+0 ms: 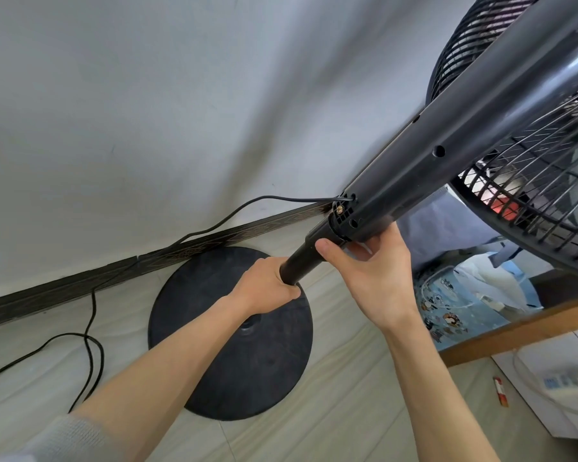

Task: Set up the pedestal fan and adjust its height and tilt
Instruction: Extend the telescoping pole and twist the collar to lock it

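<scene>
A black power cord (90, 331) lies looped on the pale floor at the far left. It climbs past the dark skirting board (80, 288) at the foot of the white wall and runs right to the bottom of the fan's thick column.

Right of the cord, the fan's round black base (254, 371) lies flat on the floor, close to the skirting board. A small socket shows at its middle, just beside the left forearm.

The left hand (264, 288) is over the base, fingers wrapped tight round the lower end of the thin black pole (301, 261). The hand hides the pole's tip, so I cannot tell whether it sits in the socket.

The pole slants up to the right. The right hand (374, 275) grips it higher up, thumb laid across the near side and fingers curled under the collar where the pole meets the thick column (447, 145).

The column carries on up to the top right corner, with the black wire fan cage (541, 195) behind it.

Low on the right are a patterned blue mat (447, 311), a slanting wooden rail (514, 331), a small red and white item (501, 391) on the floor and a white power strip (568, 381).
</scene>
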{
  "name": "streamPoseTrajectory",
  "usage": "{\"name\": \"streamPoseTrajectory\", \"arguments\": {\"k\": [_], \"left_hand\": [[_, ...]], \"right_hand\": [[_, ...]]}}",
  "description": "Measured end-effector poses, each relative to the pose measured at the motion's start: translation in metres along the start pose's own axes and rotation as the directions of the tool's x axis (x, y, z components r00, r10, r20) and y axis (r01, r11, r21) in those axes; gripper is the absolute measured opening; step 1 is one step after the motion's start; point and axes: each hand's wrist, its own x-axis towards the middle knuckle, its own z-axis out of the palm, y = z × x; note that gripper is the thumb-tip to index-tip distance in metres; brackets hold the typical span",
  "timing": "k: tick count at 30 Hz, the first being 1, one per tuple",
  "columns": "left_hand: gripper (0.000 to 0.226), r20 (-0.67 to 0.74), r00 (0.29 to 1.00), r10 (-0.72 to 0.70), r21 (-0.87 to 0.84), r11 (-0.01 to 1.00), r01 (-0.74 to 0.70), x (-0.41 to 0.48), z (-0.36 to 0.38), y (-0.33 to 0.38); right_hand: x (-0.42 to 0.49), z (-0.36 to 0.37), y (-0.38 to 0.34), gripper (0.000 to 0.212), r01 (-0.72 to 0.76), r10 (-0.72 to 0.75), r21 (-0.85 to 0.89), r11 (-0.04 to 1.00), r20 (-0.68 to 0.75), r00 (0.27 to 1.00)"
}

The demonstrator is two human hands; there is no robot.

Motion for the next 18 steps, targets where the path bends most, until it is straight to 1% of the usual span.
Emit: {"name": "streamPoseTrajectory", "arguments": {"k": [1, 2, 5, 6, 8, 10, 11, 13, 15, 16, 18], "left_hand": [[0.019, 0.000, 1.000, 0.007, 0.001, 1.000, -0.007, 0.000, 0.000, 0.000], [0.020, 0.002, 1.000, 0.013, 0.005, 1.000, -0.013, 0.000, 0.000, 0.001], [0.020, 0.008, 1.000, 0.013, 0.009, 1.000, -0.013, 0.000, -0.001, 0.003], [0.019, 0.006, 1.000, 0.008, 0.003, 1.000, -0.008, -0.001, -0.001, 0.004], [0.017, 0.002, 1.000, -0.002, -0.004, 1.000, 0.002, -0.001, -0.002, 0.003], [0.016, 0.006, 1.000, 0.001, -0.011, 1.000, -0.001, -0.001, -0.002, 0.001], [0.016, 0.006, 1.000, 0.005, -0.012, 1.000, -0.005, -0.001, -0.001, 0.001], [0.016, 0.012, 1.000, 0.005, -0.002, 1.000, -0.005, -0.001, -0.001, 0.001], [0.016, 0.026, 1.000, 0.000, 0.000, 1.000, 0.000, 0.000, -0.002, 0.002], [0.017, 0.030, 1.000, -0.005, 0.003, 1.000, 0.005, 0.000, -0.002, 0.002], [0.017, 0.033, 0.999, -0.012, 0.008, 1.000, 0.012, -0.001, -0.002, 0.002]], "right_hand": [[0.000, 0.000, 0.001, 0.046, 0.005, -0.005, 0.015, 1.000, 0.021, 1.000], [-0.001, 0.002, 0.000, 0.047, 0.011, -0.012, 0.018, 1.000, 0.009, 1.000], [-0.001, 0.016, -0.005, 0.047, 0.013, -0.016, -0.025, 1.000, -0.144, 0.989], [0.000, 0.016, -0.007, 0.046, 0.010, -0.017, -0.046, 0.999, -0.167, 0.986], [0.004, 0.010, -0.005, 0.044, -0.001, -0.004, -0.043, 0.999, -0.116, 0.993], [0.005, 0.002, -0.001, 0.044, -0.030, 0.031, 0.042, 0.999, -0.019, 0.999], [0.004, 0.001, 0.000, 0.045, -0.035, 0.035, 0.079, 0.996, 0.006, 0.999], [0.002, 0.007, 0.000, 0.048, -0.021, 0.022, 0.064, 0.998, -0.025, 0.999], [0.002, 0.010, -0.004, 0.049, -0.023, 0.021, -0.011, 1.000, -0.109, 0.994], [0.002, 0.008, -0.005, 0.048, -0.031, 0.026, -0.036, 0.999, -0.122, 0.992], [0.005, 0.000, -0.007, 0.044, -0.043, 0.041, -0.045, 0.998, -0.059, 0.997]]}}
